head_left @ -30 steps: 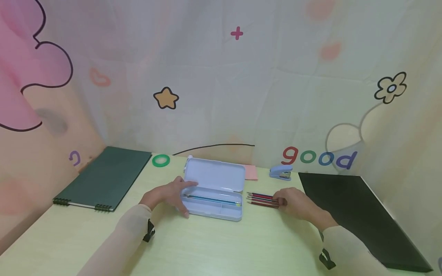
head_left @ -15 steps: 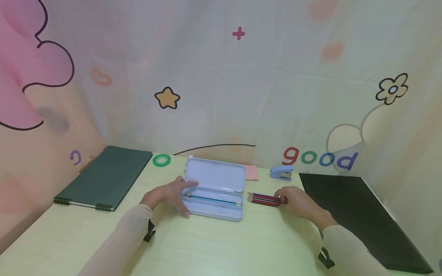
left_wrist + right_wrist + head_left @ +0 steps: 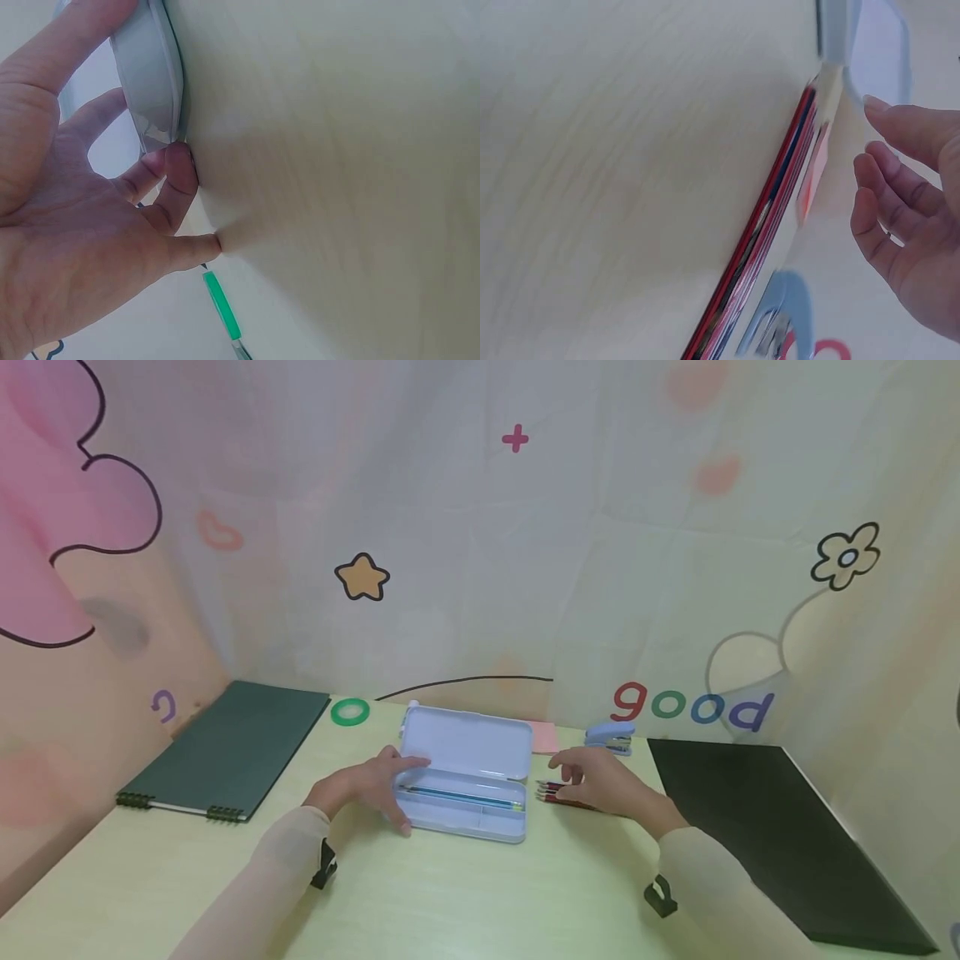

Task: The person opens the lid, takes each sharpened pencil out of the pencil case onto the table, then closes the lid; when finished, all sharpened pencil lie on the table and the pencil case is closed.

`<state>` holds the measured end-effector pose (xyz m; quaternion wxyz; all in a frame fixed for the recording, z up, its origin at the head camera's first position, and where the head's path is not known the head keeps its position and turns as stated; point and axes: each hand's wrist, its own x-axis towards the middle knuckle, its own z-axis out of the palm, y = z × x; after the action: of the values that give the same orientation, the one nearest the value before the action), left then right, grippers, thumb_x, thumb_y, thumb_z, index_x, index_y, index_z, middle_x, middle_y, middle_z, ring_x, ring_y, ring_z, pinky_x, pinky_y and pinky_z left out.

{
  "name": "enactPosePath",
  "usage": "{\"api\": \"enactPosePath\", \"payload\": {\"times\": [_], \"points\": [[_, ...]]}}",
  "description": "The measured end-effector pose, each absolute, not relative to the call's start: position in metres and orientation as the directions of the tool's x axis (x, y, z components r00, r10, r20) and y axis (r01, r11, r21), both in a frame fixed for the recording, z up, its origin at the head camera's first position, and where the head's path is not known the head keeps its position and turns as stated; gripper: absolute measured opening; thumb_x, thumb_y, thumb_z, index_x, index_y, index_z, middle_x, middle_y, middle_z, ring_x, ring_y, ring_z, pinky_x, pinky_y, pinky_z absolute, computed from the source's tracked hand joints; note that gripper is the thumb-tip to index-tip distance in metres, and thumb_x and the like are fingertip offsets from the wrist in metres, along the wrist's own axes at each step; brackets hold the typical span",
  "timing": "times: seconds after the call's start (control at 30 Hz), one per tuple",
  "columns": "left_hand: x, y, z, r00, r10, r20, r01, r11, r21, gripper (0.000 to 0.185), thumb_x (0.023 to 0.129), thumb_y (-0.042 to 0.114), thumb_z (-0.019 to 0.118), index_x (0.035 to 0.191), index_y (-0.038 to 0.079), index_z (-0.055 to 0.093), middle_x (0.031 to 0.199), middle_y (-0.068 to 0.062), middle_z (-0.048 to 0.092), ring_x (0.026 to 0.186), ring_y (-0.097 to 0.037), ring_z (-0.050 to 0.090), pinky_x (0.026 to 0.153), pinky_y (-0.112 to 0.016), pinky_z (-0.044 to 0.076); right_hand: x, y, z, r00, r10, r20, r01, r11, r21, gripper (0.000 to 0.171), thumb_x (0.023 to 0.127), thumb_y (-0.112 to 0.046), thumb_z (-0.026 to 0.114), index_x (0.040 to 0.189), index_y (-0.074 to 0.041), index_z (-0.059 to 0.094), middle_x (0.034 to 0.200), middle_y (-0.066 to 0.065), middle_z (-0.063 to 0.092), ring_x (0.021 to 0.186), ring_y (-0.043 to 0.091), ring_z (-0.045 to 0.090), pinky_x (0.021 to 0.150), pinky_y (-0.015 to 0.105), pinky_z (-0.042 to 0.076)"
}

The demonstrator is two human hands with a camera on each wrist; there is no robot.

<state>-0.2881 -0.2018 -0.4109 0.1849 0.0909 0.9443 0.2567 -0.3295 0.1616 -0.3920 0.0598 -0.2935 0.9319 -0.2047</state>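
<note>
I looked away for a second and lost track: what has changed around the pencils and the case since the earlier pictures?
The right hand has left the far end of the red pencils and moved left along them toward the pencil case; its fingers are now spread loosely above the pencils, gripping nothing. The left hand still holds the case's left end, and the case, its teal pencil and the red pencils lie where they were.

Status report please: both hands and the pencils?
Left hand grips pencil case. Right hand open above red pencils. Nothing between them.
</note>
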Motion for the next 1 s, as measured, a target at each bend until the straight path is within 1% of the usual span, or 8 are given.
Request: {"api": "enactPosePath", "payload": {"times": [0.17, 0.3, 0.43, 0.53, 0.6, 0.7, 0.83, 1.0], "points": [[-0.288, -0.202, -0.412, -0.916, 0.262, -0.304, 0.072, 0.852, 0.518, 0.101, 0.066, 0.029, 0.095, 0.152, 0.027, 0.042, 0.127, -0.012, 0.039, 0.12, -0.031, 0.043, 0.104, -0.054, 0.043, -0.327, 0.126, -0.386, -0.787, -0.616, 0.008, -0.542, 0.686, -0.485, 0.034, 0.088, -0.013, 0.076, 0.12, -0.008, 0.068, 0.093, 0.0, 0.067, 0.086, 0.015, 0.06, 0.078, 0.029, 0.053], [-0.288, -0.201, -0.412, -0.916, 0.266, -0.301, 0.079, 0.855, 0.513, 0.101, 0.066, 0.029, 0.094, 0.152, 0.026, 0.042, 0.126, -0.012, 0.039, 0.119, -0.031, 0.043, 0.104, -0.053, 0.044, -0.324, 0.101, -0.384, -0.757, -0.653, 0.018, -0.555, 0.629, -0.544, 0.033, 0.088, -0.011, 0.074, 0.12, -0.008, 0.068, 0.094, 0.0, 0.068, 0.087, 0.015, 0.061, 0.078, 0.028, 0.054], [-0.289, -0.201, -0.411, -0.916, 0.267, -0.298, 0.085, 0.858, 0.506, 0.101, 0.066, 0.03, 0.094, 0.152, 0.026, 0.042, 0.125, -0.012, 0.04, 0.118, -0.03, 0.043, 0.103, -0.052, 0.045, -0.321, 0.077, -0.386, -0.708, -0.706, 0.029, -0.597, 0.575, -0.559, 0.033, 0.088, -0.01, 0.074, 0.12, -0.007, 0.068, 0.096, 0.003, 0.07, 0.086, 0.014, 0.063, 0.078, 0.027, 0.055], [-0.289, -0.201, -0.411, -0.915, 0.27, -0.299, 0.089, 0.86, 0.503, 0.101, 0.066, 0.03, 0.094, 0.152, 0.026, 0.042, 0.124, -0.012, 0.04, 0.117, -0.03, 0.043, 0.103, -0.053, 0.045, -0.32, 0.063, -0.39, -0.68, -0.733, 0.022, -0.619, 0.557, -0.553, 0.035, 0.087, -0.007, 0.074, 0.121, -0.005, 0.067, 0.098, 0.006, 0.071, 0.089, 0.016, 0.066, 0.082, 0.032, 0.057], [-0.29, -0.201, -0.411, -0.915, 0.272, -0.3, 0.09, 0.859, 0.505, 0.101, 0.066, 0.031, 0.095, 0.152, 0.026, 0.042, 0.124, -0.012, 0.04, 0.117, -0.03, 0.043, 0.103, -0.053, 0.045, -0.32, 0.055, -0.394, -0.682, -0.731, 0.008, -0.612, 0.565, -0.553, 0.036, 0.087, -0.004, 0.073, 0.122, -0.005, 0.067, 0.101, 0.008, 0.072, 0.093, 0.019, 0.068, 0.087, 0.036, 0.057], [-0.29, -0.202, -0.413, -0.914, 0.274, -0.298, 0.092, 0.858, 0.506, 0.101, 0.066, 0.031, 0.095, 0.152, 0.027, 0.042, 0.124, -0.012, 0.04, 0.117, -0.03, 0.043, 0.103, -0.053, 0.045, -0.32, 0.045, -0.399, -0.695, -0.719, -0.003, -0.604, 0.586, -0.539, 0.038, 0.086, -0.002, 0.074, 0.123, -0.005, 0.067, 0.103, 0.009, 0.072, 0.095, 0.021, 0.068, 0.09, 0.039, 0.057], [-0.292, -0.203, -0.414, -0.916, 0.272, -0.297, 0.092, 0.86, 0.503, 0.101, 0.065, 0.032, 0.095, 0.152, 0.027, 0.043, 0.124, -0.011, 0.04, 0.117, -0.03, 0.044, 0.103, -0.052, 0.045, -0.321, 0.035, -0.403, -0.712, -0.702, -0.015, -0.6, 0.62, -0.505, 0.038, 0.085, -0.004, 0.076, 0.122, -0.007, 0.068, 0.101, 0.007, 0.072, 0.092, 0.019, 0.066, 0.09, 0.037, 0.057], [-0.292, -0.203, -0.414, -0.916, 0.273, -0.296, 0.096, 0.862, 0.497, 0.101, 0.065, 0.032, 0.095, 0.152, 0.026, 0.043, 0.123, -0.011, 0.04, 0.116, -0.029, 0.044, 0.102, -0.052, 0.045, -0.322, 0.031, -0.402, -0.724, -0.689, -0.016, -0.59, 0.632, -0.502, 0.032, 0.088, -0.01, 0.076, 0.119, -0.007, 0.07, 0.102, 0.007, 0.073, 0.095, 0.02, 0.067, 0.093, 0.039, 0.056]]}}
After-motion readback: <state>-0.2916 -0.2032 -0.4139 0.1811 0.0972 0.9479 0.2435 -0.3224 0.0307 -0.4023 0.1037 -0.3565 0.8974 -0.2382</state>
